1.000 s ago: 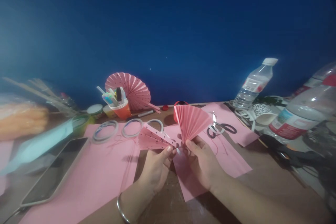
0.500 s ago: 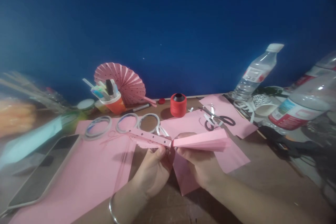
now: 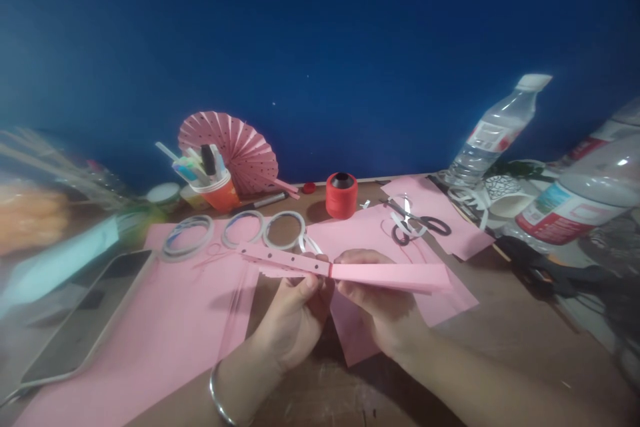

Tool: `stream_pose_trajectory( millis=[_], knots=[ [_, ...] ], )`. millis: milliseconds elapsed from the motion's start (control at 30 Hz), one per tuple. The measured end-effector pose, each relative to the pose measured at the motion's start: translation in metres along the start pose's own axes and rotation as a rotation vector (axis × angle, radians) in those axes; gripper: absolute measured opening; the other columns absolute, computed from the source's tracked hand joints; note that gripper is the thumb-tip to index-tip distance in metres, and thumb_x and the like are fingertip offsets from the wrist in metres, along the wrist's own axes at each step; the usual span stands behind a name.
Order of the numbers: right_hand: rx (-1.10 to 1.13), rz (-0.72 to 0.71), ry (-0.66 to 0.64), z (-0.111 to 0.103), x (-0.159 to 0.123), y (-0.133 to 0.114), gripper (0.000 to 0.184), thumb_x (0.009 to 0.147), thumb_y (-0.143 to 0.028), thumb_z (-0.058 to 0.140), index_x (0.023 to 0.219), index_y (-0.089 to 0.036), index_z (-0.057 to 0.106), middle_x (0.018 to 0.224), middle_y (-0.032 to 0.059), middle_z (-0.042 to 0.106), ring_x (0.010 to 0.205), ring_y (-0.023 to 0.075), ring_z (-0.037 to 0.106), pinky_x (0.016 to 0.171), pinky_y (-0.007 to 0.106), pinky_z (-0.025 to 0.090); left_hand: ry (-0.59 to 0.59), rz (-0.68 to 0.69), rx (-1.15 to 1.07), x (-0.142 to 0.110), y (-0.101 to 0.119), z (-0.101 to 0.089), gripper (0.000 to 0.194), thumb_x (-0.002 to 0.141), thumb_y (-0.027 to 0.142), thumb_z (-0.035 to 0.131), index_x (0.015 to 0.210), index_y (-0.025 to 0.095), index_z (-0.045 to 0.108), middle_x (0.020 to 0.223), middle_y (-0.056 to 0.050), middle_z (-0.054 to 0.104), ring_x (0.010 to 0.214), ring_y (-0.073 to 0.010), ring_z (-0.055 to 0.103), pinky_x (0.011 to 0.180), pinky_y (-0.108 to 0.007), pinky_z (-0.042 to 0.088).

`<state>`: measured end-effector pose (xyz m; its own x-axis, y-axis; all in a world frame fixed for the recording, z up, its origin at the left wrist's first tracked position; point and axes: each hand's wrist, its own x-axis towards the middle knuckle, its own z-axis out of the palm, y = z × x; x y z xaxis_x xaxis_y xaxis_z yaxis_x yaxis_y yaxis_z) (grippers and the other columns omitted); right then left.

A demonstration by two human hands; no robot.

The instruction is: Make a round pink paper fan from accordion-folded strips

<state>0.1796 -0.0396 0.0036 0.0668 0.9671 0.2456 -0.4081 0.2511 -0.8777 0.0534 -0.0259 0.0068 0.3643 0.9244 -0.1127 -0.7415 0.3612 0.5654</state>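
Both my hands grip a pleated pink paper strip (image 3: 390, 274), folded accordion-style and bound with a thin red tie near its middle. My left hand (image 3: 295, 317) pinches the dotted half just left of the tie, its thumb on the near side. Around the plain half, right of the tie, the fingers of my right hand (image 3: 380, 313) are closed. The folded paper is held level above the table, over pink sheets (image 3: 350, 340). Some fingertips are hidden behind the paper.
A finished-looking pink paper fan (image 3: 250, 153) leans by a cup of pens (image 3: 220, 193). Tape rolls (image 3: 284, 232), a red thread spool (image 3: 341, 197) and scissors (image 3: 425, 223) lie beyond my hands. A phone (image 3: 87, 320) is at left, plastic bottles (image 3: 493, 137) at right.
The pleats in my right hand are pressed closer together, and that half has swung to show a flatter face. My left hand keeps its pinch. The view has shifted slightly.
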Motion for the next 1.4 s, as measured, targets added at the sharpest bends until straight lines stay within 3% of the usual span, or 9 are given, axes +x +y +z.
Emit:
stream_pose_trajectory(
  millis=[167,333,533,733,833,1100,1400],
  knots=[
    [-0.035,0.018,0.005,-0.002,0.000,0.000,0.018,0.070,-0.016,0.066,0.085,-0.026,0.063,0.086,-0.0021,0.064,0.080,0.0143,0.059,0.071,0.026,0.049,-0.015,0.025,-0.001,0.001,-0.001,0.000,0.012,0.070,0.012,0.065,0.080,0.018,0.063,0.081,0.003,0.064,0.077,-0.0070,0.058,0.077,-0.018,0.047],
    [-0.108,0.030,0.004,-0.005,0.001,0.002,0.015,0.070,-0.024,0.066,0.085,-0.026,0.063,0.087,-0.0006,0.063,0.084,0.0183,0.058,0.080,0.035,0.046,-0.038,0.067,0.029,-0.001,-0.002,0.001,0.014,0.073,0.009,0.061,0.083,0.018,0.063,0.084,0.002,0.064,0.079,-0.0078,0.059,0.077,-0.019,0.048],
    [-0.128,0.085,0.030,-0.007,-0.001,0.005,0.017,0.070,-0.026,0.066,0.086,-0.025,0.064,0.091,0.0016,0.064,0.089,0.0215,0.057,0.086,0.042,0.043,0.034,0.110,0.065,0.000,-0.003,0.002,0.022,0.071,0.006,0.062,0.088,0.021,0.062,0.089,0.002,0.066,0.085,-0.0092,0.059,0.080,-0.019,0.047],
    [0.080,0.235,0.070,-0.005,-0.002,0.007,0.021,0.068,-0.023,0.068,0.089,-0.024,0.066,0.095,0.0018,0.067,0.092,0.0222,0.059,0.087,0.042,0.044,0.170,0.160,0.129,0.001,-0.005,0.005,0.020,0.066,0.007,0.066,0.080,0.022,0.062,0.076,0.005,0.066,0.073,-0.0089,0.062,0.070,-0.019,0.050],
    [0.080,0.267,0.127,-0.003,-0.002,0.008,0.022,0.066,-0.021,0.069,0.088,-0.022,0.067,0.093,0.0018,0.068,0.091,0.0215,0.060,0.088,0.041,0.044,0.210,0.191,0.176,0.002,-0.005,0.006,0.019,0.064,0.007,0.067,0.076,0.021,0.062,0.072,0.005,0.066,0.069,-0.0101,0.061,0.068,-0.021,0.050],
    [0.105,0.337,0.238,0.000,-0.002,0.008,0.024,0.060,-0.024,0.073,0.082,-0.018,0.067,0.086,0.0027,0.069,0.086,0.0223,0.062,0.087,0.043,0.044,0.239,0.240,0.252,0.003,-0.006,0.005,0.017,0.064,0.009,0.067,0.075,0.022,0.064,0.074,0.004,0.066,0.069,-0.0124,0.061,0.068,-0.022,0.049],
    [0.332,0.313,0.204,0.006,-0.001,0.011,0.022,0.061,-0.016,0.071,0.082,-0.020,0.067,0.083,0.0013,0.070,0.079,0.0200,0.063,0.079,0.038,0.049,0.210,0.218,0.237,0.002,-0.008,0.007,0.019,0.067,0.011,0.065,0.081,0.022,0.065,0.084,0.002,0.067,0.079,-0.0143,0.061,0.077,-0.025,0.049]
  ],
)
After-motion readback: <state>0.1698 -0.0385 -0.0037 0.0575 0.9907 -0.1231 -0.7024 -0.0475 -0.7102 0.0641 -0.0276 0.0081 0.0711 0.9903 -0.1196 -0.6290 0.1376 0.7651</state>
